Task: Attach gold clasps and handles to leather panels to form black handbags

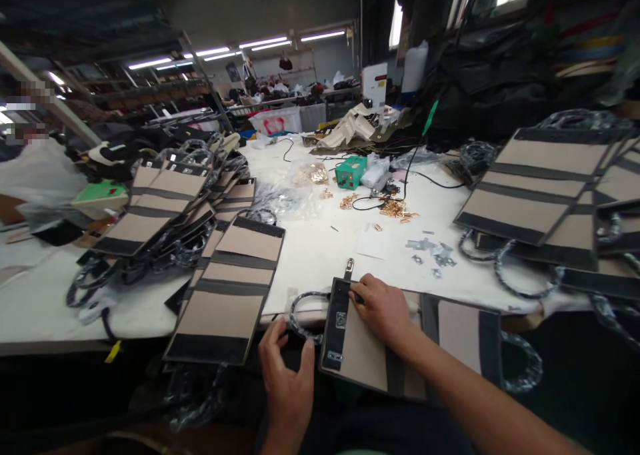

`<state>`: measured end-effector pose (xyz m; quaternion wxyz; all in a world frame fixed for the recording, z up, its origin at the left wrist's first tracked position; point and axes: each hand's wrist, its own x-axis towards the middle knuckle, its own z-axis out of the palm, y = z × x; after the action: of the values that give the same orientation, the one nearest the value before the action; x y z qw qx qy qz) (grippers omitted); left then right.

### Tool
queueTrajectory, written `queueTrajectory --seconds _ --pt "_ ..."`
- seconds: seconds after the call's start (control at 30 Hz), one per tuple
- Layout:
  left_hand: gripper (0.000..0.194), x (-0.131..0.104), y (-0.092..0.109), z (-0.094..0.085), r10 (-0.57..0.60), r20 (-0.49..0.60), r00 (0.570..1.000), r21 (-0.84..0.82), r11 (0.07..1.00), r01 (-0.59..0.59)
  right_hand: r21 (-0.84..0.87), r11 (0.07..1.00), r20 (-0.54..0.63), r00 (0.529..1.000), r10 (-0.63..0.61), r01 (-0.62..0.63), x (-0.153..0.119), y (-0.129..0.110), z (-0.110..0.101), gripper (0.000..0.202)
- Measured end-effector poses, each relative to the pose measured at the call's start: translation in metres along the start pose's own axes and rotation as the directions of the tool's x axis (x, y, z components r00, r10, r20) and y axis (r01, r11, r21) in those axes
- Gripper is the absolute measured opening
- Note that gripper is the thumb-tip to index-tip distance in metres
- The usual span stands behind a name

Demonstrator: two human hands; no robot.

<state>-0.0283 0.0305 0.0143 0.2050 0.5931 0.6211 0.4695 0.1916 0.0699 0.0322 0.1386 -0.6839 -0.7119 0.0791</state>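
Observation:
A beige and dark panel (367,345) with wrapped loop handles lies across the table's front edge. My right hand (383,308) rests on its upper left part, fingers bent and pressed on the dark strip (339,315); what they may pinch is too small to tell. A short tab with a metal clasp (349,267) sticks out beyond the panel's far edge. Left of the panel, my left hand (287,375) is raised with thumb and fingers apart, holding nothing, close to the wrapped handle (295,315).
Stacked panels lie at left (215,308) and right (530,188). Flat metal plates (435,252), gold-coloured pieces (395,208) and a green box (351,172) sit on the white table (310,248). A black cable hangs over the far part.

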Motion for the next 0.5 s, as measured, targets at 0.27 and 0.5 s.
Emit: queueTrajectory --seconds 0.27,0.5 --pt "0.049 0.063 0.011 0.049 0.480 0.615 0.626 0.122 0.726 -0.676 -0.011 1.000 -0.005 1.000 0.005 -0.005 0.003 -0.001 0.004 0.022" --pt "0.047 0.078 -0.005 0.051 0.412 0.670 0.618 0.110 0.767 -0.632 0.005 1.000 -0.036 0.999 0.028 -0.028 0.004 -0.005 0.005 0.024"
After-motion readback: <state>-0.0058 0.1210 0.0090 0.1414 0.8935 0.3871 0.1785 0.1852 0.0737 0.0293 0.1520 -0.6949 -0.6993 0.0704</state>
